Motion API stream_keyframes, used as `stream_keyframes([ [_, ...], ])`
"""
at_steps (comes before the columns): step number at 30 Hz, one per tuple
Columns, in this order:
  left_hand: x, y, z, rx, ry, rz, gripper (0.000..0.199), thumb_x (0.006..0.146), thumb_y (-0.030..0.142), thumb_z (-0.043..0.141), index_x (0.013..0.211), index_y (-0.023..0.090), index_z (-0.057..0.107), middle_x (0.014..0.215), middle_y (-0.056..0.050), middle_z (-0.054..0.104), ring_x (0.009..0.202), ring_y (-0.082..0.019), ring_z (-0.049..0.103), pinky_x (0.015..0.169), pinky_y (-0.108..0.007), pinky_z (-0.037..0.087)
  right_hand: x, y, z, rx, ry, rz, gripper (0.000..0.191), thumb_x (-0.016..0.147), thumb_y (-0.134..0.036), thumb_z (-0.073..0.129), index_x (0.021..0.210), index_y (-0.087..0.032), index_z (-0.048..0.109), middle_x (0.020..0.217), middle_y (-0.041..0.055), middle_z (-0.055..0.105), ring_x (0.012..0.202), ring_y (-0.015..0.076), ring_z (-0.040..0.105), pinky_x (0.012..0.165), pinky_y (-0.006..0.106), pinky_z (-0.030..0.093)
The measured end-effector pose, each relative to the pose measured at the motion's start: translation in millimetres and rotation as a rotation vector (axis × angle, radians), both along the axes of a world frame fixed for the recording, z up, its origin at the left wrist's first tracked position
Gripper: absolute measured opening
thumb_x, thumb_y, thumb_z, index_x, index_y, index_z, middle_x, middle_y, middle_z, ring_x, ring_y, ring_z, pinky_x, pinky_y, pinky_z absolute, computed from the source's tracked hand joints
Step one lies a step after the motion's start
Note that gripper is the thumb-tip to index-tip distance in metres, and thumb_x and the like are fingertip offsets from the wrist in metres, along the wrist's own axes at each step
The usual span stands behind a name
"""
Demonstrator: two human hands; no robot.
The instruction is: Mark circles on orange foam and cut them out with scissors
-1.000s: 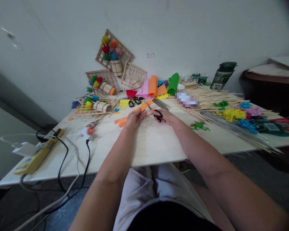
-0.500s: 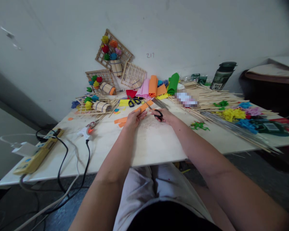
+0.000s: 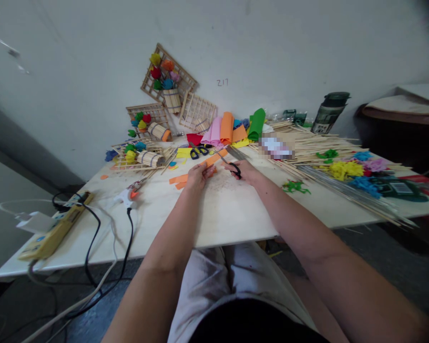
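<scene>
- The right hand (image 3: pixel 246 172) is clamped on the black-handled scissors (image 3: pixel 235 170), with its fingers at the handle loops.
- The left hand (image 3: pixel 198 176) has its fingers curled, with an orange piece (image 3: pixel 213 170) at the fingertips; whether it is pinched or merely touched cannot be told.
- Beyond the fingers of the left hand, an orange strip (image 3: pixel 216 157) slants across the space ahead of the blades; more orange strips (image 3: pixel 178 179) lie just left of that hand.
- Farther beyond the left hand are navy-handled scissors (image 3: pixel 199 152) and yellow paper (image 3: pixel 183 153); grey wires (image 3: pixel 238 153) lie just past the right hand, with an orange roll (image 3: pixel 227 127) and a green roll (image 3: pixel 257 124) behind.
- Right of the right hand are green cuttings (image 3: pixel 296 186), and farther out, wooden sticks (image 3: pixel 320 142).
- Well left of the left hand sits a glue gun (image 3: pixel 127 196).
- The black-handled scissors point away from the person and leftward, their long axis running diagonally from the right hand toward the orange strip; blade opening is too small to tell.
</scene>
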State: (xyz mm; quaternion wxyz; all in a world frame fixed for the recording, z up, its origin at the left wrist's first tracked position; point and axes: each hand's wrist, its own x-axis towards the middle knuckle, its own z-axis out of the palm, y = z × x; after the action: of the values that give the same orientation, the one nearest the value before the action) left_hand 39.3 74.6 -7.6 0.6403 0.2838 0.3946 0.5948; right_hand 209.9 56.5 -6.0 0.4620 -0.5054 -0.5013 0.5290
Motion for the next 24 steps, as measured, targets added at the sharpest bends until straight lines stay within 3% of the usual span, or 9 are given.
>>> stream_keyframes([
  [9, 2, -1, 0.1, -0.012, -0.032, 0.054, 0.018, 0.082, 0.003, 0.056, 0.067, 0.013, 0.049, 0.064, -0.009, 0.066, 0.061, -0.017, 0.069, 0.059, -0.023, 0.056, 2, 0, 0.1, -0.056, 0.008, 0.011, 0.025, 0.073, -0.033, 0.073, 0.08, -0.01, 0.067, 0.047, -0.005, 0.047, 0.037, 0.0031, 0.038, 0.034, 0.014, 0.032],
  [24, 1, -3, -1.1, 0.03, 0.123, -0.054, 0.012, 0.086, 0.004, 0.05, 0.076, 0.008, 0.055, 0.069, -0.012, 0.068, 0.06, -0.015, 0.068, 0.062, -0.023, 0.055, 3, -18, 18.3, -0.08, 0.038, 0.012, 0.025, 0.079, -0.035, 0.067, 0.082, -0.01, 0.065, 0.048, -0.0029, 0.052, 0.037, 0.0037, 0.041, 0.035, 0.014, 0.032],
])
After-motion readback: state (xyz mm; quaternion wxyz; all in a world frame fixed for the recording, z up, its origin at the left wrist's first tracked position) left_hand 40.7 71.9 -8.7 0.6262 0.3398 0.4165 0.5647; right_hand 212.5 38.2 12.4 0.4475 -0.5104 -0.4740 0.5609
